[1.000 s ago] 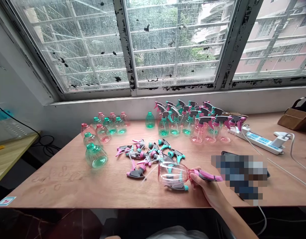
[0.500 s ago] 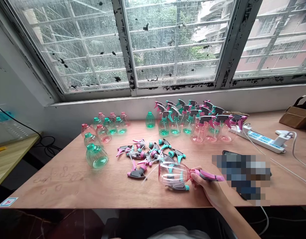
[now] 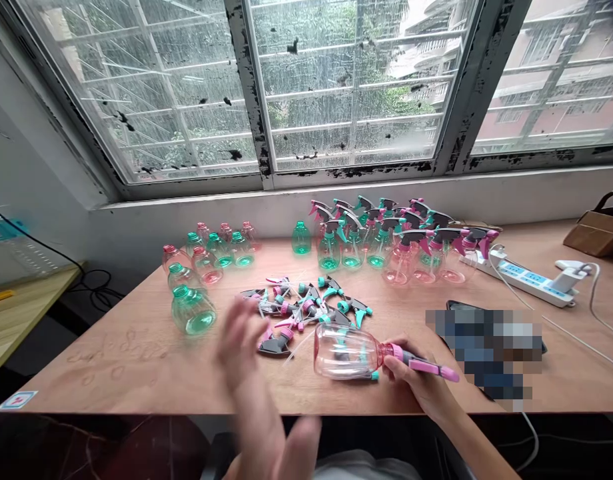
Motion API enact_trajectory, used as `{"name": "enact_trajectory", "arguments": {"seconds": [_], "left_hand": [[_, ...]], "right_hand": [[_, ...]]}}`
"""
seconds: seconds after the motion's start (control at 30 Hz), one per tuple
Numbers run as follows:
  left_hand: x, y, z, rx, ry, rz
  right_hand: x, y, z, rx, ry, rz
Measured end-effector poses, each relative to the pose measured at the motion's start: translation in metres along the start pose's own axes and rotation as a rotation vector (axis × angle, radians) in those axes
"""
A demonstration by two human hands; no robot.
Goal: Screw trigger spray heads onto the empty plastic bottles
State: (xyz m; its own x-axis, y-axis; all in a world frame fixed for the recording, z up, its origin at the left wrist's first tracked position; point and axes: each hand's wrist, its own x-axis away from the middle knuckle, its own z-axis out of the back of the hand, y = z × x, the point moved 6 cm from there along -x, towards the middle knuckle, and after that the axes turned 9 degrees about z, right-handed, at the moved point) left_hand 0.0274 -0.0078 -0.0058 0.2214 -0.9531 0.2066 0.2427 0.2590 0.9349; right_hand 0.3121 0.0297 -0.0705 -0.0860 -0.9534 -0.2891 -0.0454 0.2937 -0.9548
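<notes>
My right hand [image 3: 411, 377] is closed around the neck of a clear pink spray bottle [image 3: 344, 350]. The bottle lies on its side, base to the left, with a pink-and-grey trigger head [image 3: 426, 367] at its neck pointing right. Over the front of the table my left hand [image 3: 251, 380] is raised, blurred by motion, thumb away from the fingers and nothing visible in it. Beyond the two hands is a heap of loose trigger sprayers [image 3: 306, 307] in pink, teal and grey, some with thin clear tubes. Part of one sprayer is hidden behind the held bottle.
Green and pink bottles without heads [image 3: 194, 310] stand at the left. A group of bottles with trigger heads [image 3: 351, 250] stands at the back right, near a white power strip [image 3: 529, 280] with cables. A dark, partly pixelated device [image 3: 454, 307] lies on the right.
My left hand has come up into view from the bottom edge. The pink spray bottle in my right hand has shifted slightly, its trigger head now angled lower toward the right.
</notes>
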Motion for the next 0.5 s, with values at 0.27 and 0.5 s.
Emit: {"name": "enact_trajectory", "arguments": {"seconds": [0.27, 0.5], "left_hand": [[-0.038, -0.001, -0.052, -0.012, -0.480, -0.247], [-0.045, -0.013, -0.064, 0.326, -0.755, -0.247]], "right_hand": [[0.012, 0.001, -0.010, 0.146, -0.009, 0.041], [0.007, 0.010, -0.009, 0.037, -0.022, -0.040]]}}
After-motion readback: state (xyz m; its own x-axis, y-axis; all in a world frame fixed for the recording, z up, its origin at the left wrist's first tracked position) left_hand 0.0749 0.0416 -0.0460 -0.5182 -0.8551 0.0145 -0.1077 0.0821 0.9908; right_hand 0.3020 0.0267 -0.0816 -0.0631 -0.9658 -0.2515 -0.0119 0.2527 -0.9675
